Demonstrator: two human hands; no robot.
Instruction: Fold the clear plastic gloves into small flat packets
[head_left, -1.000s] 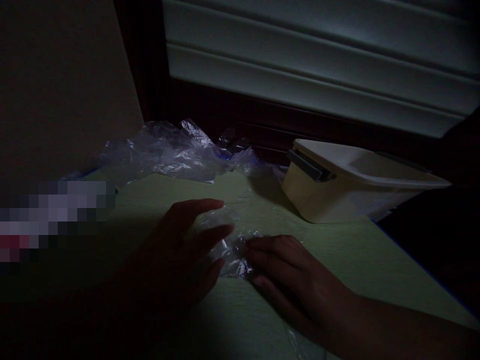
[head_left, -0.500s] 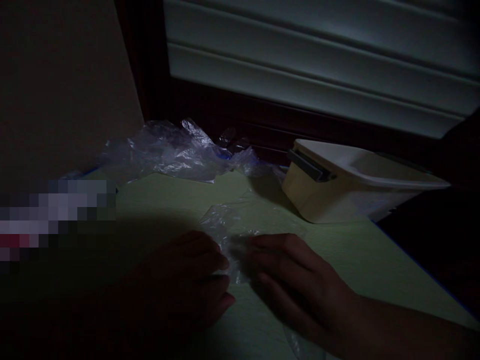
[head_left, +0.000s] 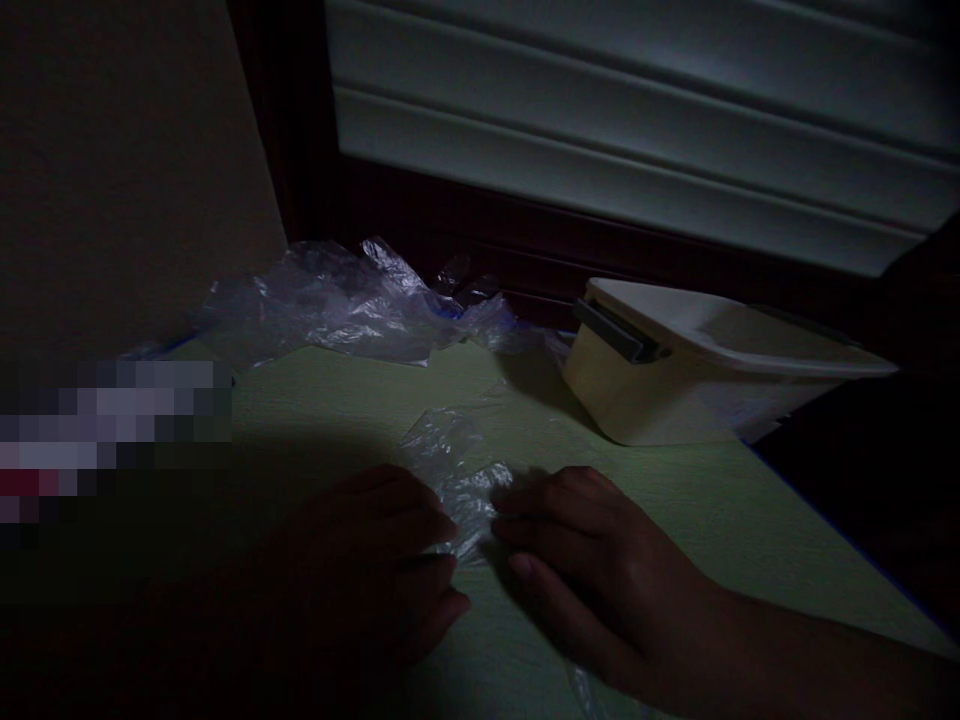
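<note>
A crumpled sheet of clear plastic film (head_left: 472, 505) lies on the pale green tabletop (head_left: 360, 400) between my two hands. My left hand (head_left: 390, 570), deep in shadow, has its fingers curled at the film's left side, and a bit of film shows between the fingertips. From the right, my right hand (head_left: 600, 560) rests its fingertips against the bunched edge of the film. Its thumb stands apart from the fingers. Another strip of clear film (head_left: 581, 685) shows under the right palm. Whether both strips are one piece is hidden.
A heap of clear plastic (head_left: 337, 310) lies along the back edge. Behind my right hand stands a cream plastic tub (head_left: 652, 395) with a grey handle. A blurred-out object (head_left: 112, 420) is at the left. White slats (head_left: 600, 130) rise behind, and the light is dim.
My right hand has shifted slightly and its thumb has moved away from the film. The film between the hands is more bunched and wrinkled. My left hand has hardly moved.
</note>
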